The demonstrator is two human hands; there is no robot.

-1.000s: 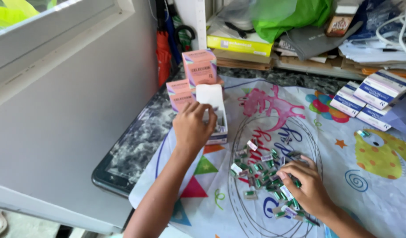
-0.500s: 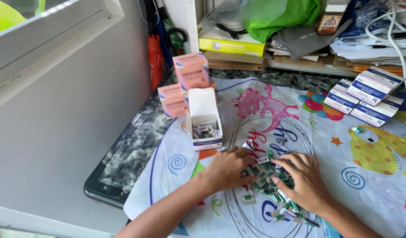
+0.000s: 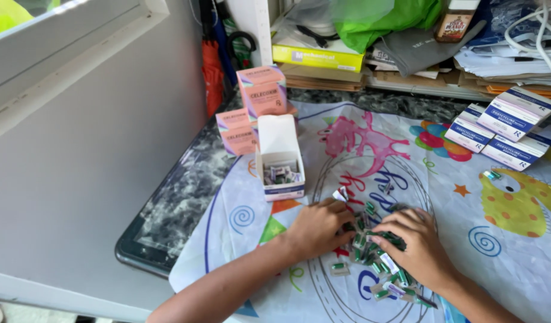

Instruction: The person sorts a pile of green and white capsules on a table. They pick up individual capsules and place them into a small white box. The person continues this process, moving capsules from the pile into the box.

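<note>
Both hands are down on a heap of small green-and-silver capsule packets (image 3: 377,251) lying on a colourful printed sheet (image 3: 407,155) over the desk (image 3: 185,191). The left hand (image 3: 316,228) lies on the heap's left edge, fingers curled onto the packets; the right hand (image 3: 414,246) covers its right side, fingers bent over them. Whether either actually grips a packet cannot be told. Just beyond the heap to its left stands an open white box (image 3: 279,158) holding more packets, with pink boxes (image 3: 251,107) behind it. Blue-and-white boxes (image 3: 503,128) lie well right of the heap.

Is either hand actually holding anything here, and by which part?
Cannot be told. The left hand and right hand both rest palm-down on the pile of small green-and-silver capsule packets; any hold is hidden beneath them.
</note>
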